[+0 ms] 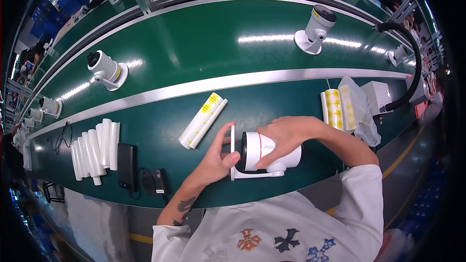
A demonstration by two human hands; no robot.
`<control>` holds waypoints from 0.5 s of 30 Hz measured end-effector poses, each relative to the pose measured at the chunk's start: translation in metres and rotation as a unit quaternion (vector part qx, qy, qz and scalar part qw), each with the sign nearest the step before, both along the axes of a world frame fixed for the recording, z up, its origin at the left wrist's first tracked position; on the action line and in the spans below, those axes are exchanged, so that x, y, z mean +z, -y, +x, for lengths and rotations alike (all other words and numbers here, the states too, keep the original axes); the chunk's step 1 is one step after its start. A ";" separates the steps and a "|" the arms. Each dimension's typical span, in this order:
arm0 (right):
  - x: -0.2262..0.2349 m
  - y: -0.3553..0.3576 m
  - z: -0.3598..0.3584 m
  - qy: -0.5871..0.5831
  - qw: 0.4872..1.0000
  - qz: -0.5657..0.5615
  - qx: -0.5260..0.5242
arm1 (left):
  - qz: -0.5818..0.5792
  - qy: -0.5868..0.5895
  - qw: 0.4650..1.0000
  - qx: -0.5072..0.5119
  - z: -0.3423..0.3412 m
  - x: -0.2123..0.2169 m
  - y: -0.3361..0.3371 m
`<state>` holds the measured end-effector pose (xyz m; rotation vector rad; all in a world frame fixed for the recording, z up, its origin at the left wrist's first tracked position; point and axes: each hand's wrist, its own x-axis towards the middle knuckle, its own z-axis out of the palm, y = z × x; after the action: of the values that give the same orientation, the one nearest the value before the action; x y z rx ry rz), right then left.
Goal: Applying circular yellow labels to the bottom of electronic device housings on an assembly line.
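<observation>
"Gripping it with both hands, are you? Tell me how that looks from the head view."

"Your left hand pinches the base plate, thumb on its near edge and fingers beyond. Your right hand is wrapped over the barrel of the same white device. You have it just in front of your chest, over the near part of the green table."

"And your device itself?"

"It's a glossy white cylinder with black ends and a thin red ring near the left one. Its barrel lies sideways, and the plate stands on edge, joined to it by a white arm along your side."

"How many things are around you?"

"One in your hands, and two like it standing large on the belt. Towards the rim there seem to be a few more, but they're too small and bent for a sure count. You also have two black boxes, at least seven white rolls and two yellow-marked bundles, one ahead of you, one to your right."

"Any labels?"

"Each large belt device facing you carries a yellow label. Your bundles repeat yellow printed marks."
</observation>
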<state>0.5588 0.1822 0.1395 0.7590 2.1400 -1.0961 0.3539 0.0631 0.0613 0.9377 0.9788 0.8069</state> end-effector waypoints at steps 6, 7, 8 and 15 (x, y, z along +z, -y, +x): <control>-0.012 -0.002 0.039 -0.195 0.973 -0.002 -0.125 | 0.054 0.054 0.994 0.072 -0.016 -0.011 -0.002; -0.011 -0.006 0.048 -0.280 0.940 -0.020 -0.193 | 0.071 0.100 0.989 0.088 -0.016 -0.019 -0.005; -0.005 -0.003 0.049 -0.312 0.901 -0.083 -0.289 | 0.097 0.120 0.981 0.119 -0.014 -0.030 -0.008; 0.054 -0.092 -0.003 -0.311 0.832 0.344 -0.304 | 0.227 -0.057 0.907 0.349 -0.031 -0.007 -0.018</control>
<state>0.5562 0.2743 0.1934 1.6960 3.0296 -0.9141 0.3232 0.0813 0.0542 1.0406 1.2811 1.6545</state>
